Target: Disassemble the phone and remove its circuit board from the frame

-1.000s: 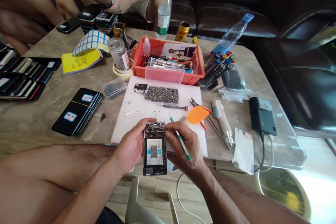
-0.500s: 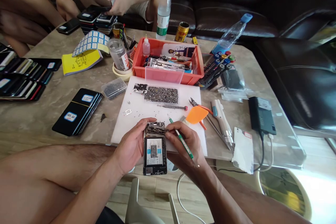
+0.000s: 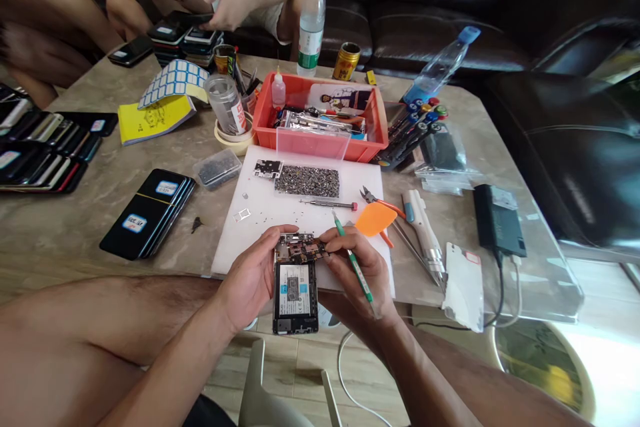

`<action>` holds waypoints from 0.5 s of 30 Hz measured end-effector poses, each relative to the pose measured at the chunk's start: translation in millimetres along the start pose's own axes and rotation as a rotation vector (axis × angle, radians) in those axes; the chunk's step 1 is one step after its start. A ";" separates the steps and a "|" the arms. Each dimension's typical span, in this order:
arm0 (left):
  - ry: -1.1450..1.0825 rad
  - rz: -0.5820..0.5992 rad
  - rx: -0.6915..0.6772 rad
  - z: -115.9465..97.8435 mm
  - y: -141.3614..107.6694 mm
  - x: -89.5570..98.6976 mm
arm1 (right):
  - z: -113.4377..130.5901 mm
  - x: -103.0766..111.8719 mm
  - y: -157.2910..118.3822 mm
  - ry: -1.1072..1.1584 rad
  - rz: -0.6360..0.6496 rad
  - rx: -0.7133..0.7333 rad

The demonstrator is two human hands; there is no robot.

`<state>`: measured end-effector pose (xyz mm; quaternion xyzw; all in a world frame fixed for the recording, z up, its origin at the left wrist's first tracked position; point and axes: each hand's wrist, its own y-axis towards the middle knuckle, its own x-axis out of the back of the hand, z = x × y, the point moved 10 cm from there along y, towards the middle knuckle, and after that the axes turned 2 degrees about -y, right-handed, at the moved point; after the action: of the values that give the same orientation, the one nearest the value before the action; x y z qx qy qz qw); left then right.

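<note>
My left hand point(image 3: 250, 273) is closed round the left edge of an opened phone point(image 3: 296, 320), whose battery point(image 3: 294, 290) shows in the lower part. Between thumb and fingertips, my right hand point(image 3: 363, 263) pinches the right end of a circuit board point(image 3: 307, 251), lifted at a tilt over the phone's upper part. A thin green-handled tool point(image 3: 355, 267) also rests in the right hand, its tip pointing up and away. Just beyond, on a white mat point(image 3: 233, 220), lie a red-ended screwdriver point(image 3: 330, 204), a tray of tiny screws point(image 3: 307, 181) and a metal shield plate point(image 3: 267, 169).
An orange bin point(image 3: 320, 140) of tools stands behind the mat. To the right are pliers point(image 3: 383, 200), an orange pick point(image 3: 376, 219), a white electric screwdriver point(image 3: 423, 230) and a black adapter point(image 3: 499, 220). Stacked phones point(image 3: 147, 213) lie left. Another person's hands point(image 3: 230, 5) hold phones across the table.
My right hand has moved slightly right and up, raising and turning the circuit board so its face shows. The left hand and phone stay put. Across the table, a held phone has come into view.
</note>
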<state>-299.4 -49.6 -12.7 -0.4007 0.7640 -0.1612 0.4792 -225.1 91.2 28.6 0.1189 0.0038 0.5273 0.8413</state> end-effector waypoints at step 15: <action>-0.021 0.010 -0.016 0.9 2.2 2.4 | 0.3 5.2 -1.6 -0.070 -0.038 0.028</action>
<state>-300.1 -49.9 -16.0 -0.4025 0.7623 -0.1484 0.4846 -221.4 95.1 29.2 0.1489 -0.0163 0.5066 0.8491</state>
